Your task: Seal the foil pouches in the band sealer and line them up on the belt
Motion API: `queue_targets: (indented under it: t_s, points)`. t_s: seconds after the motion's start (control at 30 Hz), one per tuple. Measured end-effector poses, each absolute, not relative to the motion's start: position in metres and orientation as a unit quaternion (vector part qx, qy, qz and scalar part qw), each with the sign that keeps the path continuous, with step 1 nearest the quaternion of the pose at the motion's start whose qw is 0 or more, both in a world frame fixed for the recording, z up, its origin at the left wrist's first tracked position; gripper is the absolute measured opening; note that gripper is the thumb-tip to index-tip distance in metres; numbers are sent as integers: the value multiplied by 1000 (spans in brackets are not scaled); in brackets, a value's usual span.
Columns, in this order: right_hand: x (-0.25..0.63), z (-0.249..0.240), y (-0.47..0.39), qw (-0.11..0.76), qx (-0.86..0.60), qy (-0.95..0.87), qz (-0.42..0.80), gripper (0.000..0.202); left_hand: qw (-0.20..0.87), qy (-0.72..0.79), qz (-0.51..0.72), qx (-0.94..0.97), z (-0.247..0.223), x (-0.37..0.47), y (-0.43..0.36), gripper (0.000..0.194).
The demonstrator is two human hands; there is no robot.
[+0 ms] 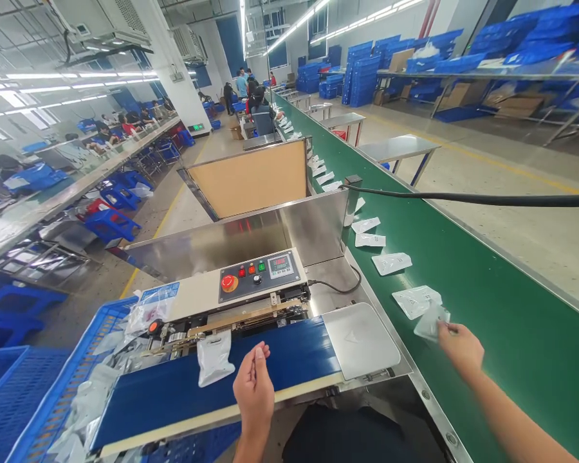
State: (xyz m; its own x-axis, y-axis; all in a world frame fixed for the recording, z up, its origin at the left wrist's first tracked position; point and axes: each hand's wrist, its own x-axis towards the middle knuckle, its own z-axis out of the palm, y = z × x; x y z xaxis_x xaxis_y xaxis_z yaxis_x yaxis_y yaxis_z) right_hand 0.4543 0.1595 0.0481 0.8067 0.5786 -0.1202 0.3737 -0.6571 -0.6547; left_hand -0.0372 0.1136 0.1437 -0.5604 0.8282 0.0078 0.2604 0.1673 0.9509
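My right hand [460,350], over the green conveyor belt [463,270], pinches a small translucent plastic pouch [429,323] by its edge. This pouch overlaps another white pouch [413,301] lying on the belt. My left hand [255,386] is raised at the near edge of the blue belt [289,354] of a band sealing machine [193,302]. Its fingers are curled together, and nothing shows between them. Just left of that hand, a white pouch [215,360] lies on the blue belt with its top edge at the sealing bands.
A blue crate [43,411] of pouches stands at the machine's left end. The control panel [255,276] has a red stop button. A metal plate [361,341] adjoins the blue belt. A black cable [463,198] crosses above the conveyor. Several people sit farther along the lines.
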Motion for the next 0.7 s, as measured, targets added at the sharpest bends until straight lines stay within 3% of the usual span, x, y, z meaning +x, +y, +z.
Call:
queue_targets:
  t_s: [0.17,0.37,0.53,0.7]
  points:
    - [388,100,160,410,-829,-338,174,50,309,612,464,561,161,17,129,40]
    - [273,162,138,471,-597,-461,458,60,401,526,437,611,168,86,150,40]
    - [250,157,137,485,-559,-373,560,59,414,560,406,592,159,89,150,55]
    - [259,135,158,392,-609,-376,578,48,464,595,401,520,138,79,150,49]
